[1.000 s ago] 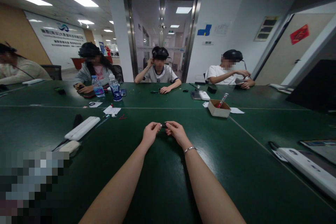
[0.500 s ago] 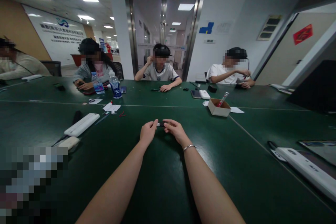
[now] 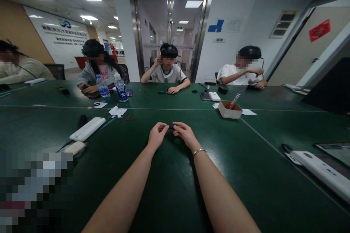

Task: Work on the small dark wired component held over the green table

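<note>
Both hands meet over the middle of the green table [image 3: 169,185]. Between them is a small dark stick [image 3: 171,126], black and short like a USB stick. My left hand [image 3: 158,134] pinches its left end with thumb and fingertips. On the other end, the thumb and fingers of my right hand [image 3: 186,135] are closed; that wrist wears a silver bracelet [image 3: 199,151]. Fingertips cover most of the stick, so its exact kind cannot be made out.
A cardboard box [image 3: 230,113] holding a red-and-clear tube stands ahead right. Two bottles [image 3: 121,89] stand ahead left. White power banks lie left [image 3: 87,129] and right [image 3: 319,171]. Several people sit across the table, one with a hand [image 3: 173,90] resting on it.
My hands have drawn slightly closer together around the stick. The silver piece that showed by my left fingertips is now mostly hidden. The view has shifted slightly.
</note>
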A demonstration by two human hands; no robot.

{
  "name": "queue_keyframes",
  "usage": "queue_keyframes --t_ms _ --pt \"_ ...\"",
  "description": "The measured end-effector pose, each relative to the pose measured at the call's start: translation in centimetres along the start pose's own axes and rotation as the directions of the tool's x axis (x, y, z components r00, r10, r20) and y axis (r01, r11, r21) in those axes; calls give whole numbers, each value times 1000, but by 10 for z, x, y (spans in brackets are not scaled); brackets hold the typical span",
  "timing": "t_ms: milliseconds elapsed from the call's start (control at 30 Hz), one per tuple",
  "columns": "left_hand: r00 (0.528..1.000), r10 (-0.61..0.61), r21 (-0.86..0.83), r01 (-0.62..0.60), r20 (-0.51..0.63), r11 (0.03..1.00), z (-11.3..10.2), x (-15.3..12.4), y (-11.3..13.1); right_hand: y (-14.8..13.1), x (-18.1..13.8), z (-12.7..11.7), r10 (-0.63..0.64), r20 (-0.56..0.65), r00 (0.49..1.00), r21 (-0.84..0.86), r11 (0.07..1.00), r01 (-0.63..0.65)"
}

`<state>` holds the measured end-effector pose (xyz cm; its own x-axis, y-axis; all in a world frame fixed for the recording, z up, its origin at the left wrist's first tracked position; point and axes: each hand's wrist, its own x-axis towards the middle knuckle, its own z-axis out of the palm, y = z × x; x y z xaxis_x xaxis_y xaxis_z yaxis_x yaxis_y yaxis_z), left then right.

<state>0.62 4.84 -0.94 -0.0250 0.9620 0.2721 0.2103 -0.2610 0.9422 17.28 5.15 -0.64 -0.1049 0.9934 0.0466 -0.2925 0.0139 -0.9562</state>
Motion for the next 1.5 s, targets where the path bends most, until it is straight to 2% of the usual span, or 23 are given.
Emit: queue_keyframes --t_ms 233,367,700,1500 --pt "998 61 -24 -61 -14 998 2 2 -6 -1 0 1 20 -5 1000 21 1000 -20" --pt "999 45 -53 -45 5 998 2 3 -7 -2 -1 1 22 -2 1000 37 999 -22" --pt "999 -28 62 27 15 998 -2 -2 6 -3 -2 1 10 19 1000 46 999 -11" --pt "999 -38 194 36 5 980 -5 -3 2 -1 -1 2 10 39 999 31 999 -11"
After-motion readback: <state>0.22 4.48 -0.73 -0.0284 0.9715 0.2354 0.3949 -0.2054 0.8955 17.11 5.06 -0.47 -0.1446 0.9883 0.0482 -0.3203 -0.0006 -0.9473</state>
